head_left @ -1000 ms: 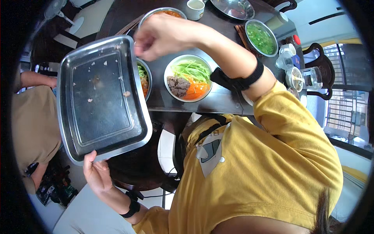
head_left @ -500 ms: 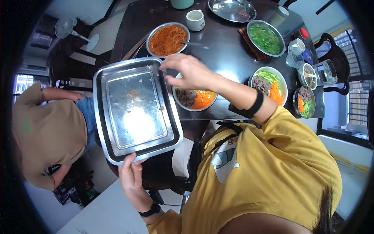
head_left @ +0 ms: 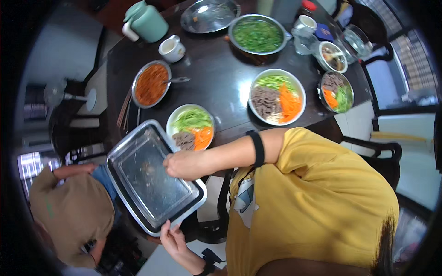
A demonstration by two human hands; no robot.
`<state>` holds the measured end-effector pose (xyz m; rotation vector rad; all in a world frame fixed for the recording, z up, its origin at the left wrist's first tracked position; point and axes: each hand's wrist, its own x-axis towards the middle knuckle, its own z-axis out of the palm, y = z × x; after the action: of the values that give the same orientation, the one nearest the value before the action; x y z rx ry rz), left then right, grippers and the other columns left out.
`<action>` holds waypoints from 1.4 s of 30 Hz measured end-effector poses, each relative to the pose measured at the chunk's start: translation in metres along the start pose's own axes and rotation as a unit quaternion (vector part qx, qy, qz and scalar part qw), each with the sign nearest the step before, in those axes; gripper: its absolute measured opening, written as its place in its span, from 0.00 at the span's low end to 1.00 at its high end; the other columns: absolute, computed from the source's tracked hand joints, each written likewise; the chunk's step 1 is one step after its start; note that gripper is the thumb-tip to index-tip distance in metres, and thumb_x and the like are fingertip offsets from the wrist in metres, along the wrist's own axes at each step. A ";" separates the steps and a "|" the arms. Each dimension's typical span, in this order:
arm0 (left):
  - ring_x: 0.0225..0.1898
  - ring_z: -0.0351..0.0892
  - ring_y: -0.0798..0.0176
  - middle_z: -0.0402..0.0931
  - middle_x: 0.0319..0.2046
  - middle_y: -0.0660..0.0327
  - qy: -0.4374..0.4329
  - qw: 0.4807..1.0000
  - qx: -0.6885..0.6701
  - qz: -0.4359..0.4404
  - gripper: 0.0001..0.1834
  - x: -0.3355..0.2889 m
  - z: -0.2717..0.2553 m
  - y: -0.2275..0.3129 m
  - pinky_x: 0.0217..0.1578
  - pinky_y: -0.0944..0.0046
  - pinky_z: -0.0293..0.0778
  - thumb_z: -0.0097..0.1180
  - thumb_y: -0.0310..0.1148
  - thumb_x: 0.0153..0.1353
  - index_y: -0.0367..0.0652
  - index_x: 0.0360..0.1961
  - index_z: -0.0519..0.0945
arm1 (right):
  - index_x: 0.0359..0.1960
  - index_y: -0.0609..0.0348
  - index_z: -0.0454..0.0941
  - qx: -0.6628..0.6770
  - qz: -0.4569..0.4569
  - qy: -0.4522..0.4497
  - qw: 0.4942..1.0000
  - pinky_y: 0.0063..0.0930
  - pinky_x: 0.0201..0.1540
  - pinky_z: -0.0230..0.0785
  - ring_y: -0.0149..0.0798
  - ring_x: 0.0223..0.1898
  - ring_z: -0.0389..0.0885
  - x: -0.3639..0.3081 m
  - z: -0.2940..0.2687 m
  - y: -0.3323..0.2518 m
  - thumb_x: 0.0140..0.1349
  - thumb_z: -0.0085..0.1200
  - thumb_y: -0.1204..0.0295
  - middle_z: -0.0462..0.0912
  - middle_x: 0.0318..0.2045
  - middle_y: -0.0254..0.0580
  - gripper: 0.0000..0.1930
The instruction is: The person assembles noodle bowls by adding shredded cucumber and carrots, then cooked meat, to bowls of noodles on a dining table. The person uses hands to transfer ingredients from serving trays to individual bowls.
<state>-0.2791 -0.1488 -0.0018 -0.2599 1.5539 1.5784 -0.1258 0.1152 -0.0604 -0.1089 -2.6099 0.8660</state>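
Observation:
A rectangular stainless steel tray (head_left: 138,184) with a few scraps and stains on its bottom is tilted below the table's near left edge. My left hand (head_left: 174,240) grips its near rim, the thumb on top and the other fingers partly hidden. My right hand (head_left: 184,164) is closed over the tray's right side, fingertips pinched together near the inner wall; whatever is between them is hidden. Just beyond it stands a white bowl (head_left: 195,118) of shredded cucumber, carrot and dark sliced meat.
Similar food fills a larger bowl (head_left: 270,105) and a small metal bowl (head_left: 338,93). A red sauce basin (head_left: 150,83) with a spoon, a mug (head_left: 171,49), a green jug (head_left: 146,23), and a basin of greens (head_left: 258,34) stand farther back. A person (head_left: 76,211) is at the left.
My view has shifted, so the table's things sit elsewhere in it. My right hand has moved from the tray's far right corner down its right side, and its fingers have closed.

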 end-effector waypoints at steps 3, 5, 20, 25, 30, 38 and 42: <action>0.39 0.79 0.58 0.76 0.45 0.52 0.000 1.000 0.010 -0.007 0.20 -0.006 0.006 -0.013 0.33 0.68 0.82 0.55 0.19 0.55 0.30 0.50 0.71 | 0.23 0.66 0.78 -0.030 0.035 -0.034 0.998 0.41 0.37 0.73 0.51 0.39 0.80 -0.002 0.005 0.000 0.48 0.53 0.74 0.80 0.28 0.48 0.06; 0.34 0.80 0.60 0.76 0.44 0.51 0.000 1.000 0.012 -0.012 0.20 -0.010 0.011 -0.018 0.27 0.73 0.80 0.55 0.19 0.54 0.29 0.49 0.71 | 0.22 0.63 0.78 -0.067 0.030 -0.031 0.997 0.42 0.35 0.71 0.49 0.38 0.79 -0.002 0.008 0.004 0.50 0.52 0.71 0.80 0.26 0.45 0.08; 0.34 0.80 0.56 0.75 0.43 0.49 0.028 0.998 0.049 0.002 0.21 -0.024 0.018 -0.035 0.27 0.69 0.79 0.57 0.22 0.52 0.27 0.48 0.70 | 0.23 0.68 0.79 -0.011 0.248 0.100 0.964 0.45 0.36 0.75 0.55 0.30 0.82 -0.032 -0.002 0.090 0.48 0.55 0.73 0.81 0.25 0.58 0.08; 0.26 0.77 0.68 0.76 0.32 0.57 0.100 0.991 0.080 0.029 0.17 -0.059 0.061 -0.023 0.22 0.73 0.71 0.58 0.25 0.52 0.31 0.44 0.73 | 0.33 0.60 0.84 0.050 0.326 0.172 0.928 0.43 0.45 0.74 0.53 0.36 0.82 -0.038 -0.027 0.103 0.48 0.54 0.73 0.83 0.32 0.55 0.11; 0.15 0.71 0.69 0.75 0.24 0.62 0.055 0.995 0.065 0.055 0.15 -0.047 0.046 -0.025 0.11 0.73 0.62 0.57 0.22 0.51 0.37 0.43 0.74 | 0.35 0.61 0.83 0.128 0.208 0.146 0.959 0.40 0.48 0.72 0.51 0.43 0.80 -0.029 -0.042 0.088 0.49 0.59 0.70 0.82 0.38 0.50 0.12; 0.18 0.73 0.64 0.75 0.34 0.57 0.077 0.986 0.088 0.118 0.22 -0.051 0.060 -0.028 0.14 0.71 0.72 0.57 0.21 0.49 0.34 0.48 0.71 | 0.30 0.60 0.81 -0.057 0.133 0.096 0.985 0.43 0.38 0.73 0.51 0.35 0.80 -0.007 -0.005 0.095 0.45 0.61 0.72 0.78 0.31 0.46 0.09; 0.24 0.78 0.61 0.73 0.39 0.54 0.110 0.976 0.118 0.143 0.24 -0.058 0.076 -0.020 0.19 0.68 0.82 0.56 0.21 0.49 0.32 0.51 0.69 | 0.26 0.59 0.81 -0.108 0.118 0.087 0.983 0.43 0.37 0.74 0.52 0.34 0.80 -0.005 0.002 0.095 0.44 0.61 0.71 0.78 0.30 0.47 0.07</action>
<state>-0.1989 -0.1093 0.0384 -0.0827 2.0074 1.6028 -0.1262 0.1899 -0.1195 -0.5395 -2.5489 0.6126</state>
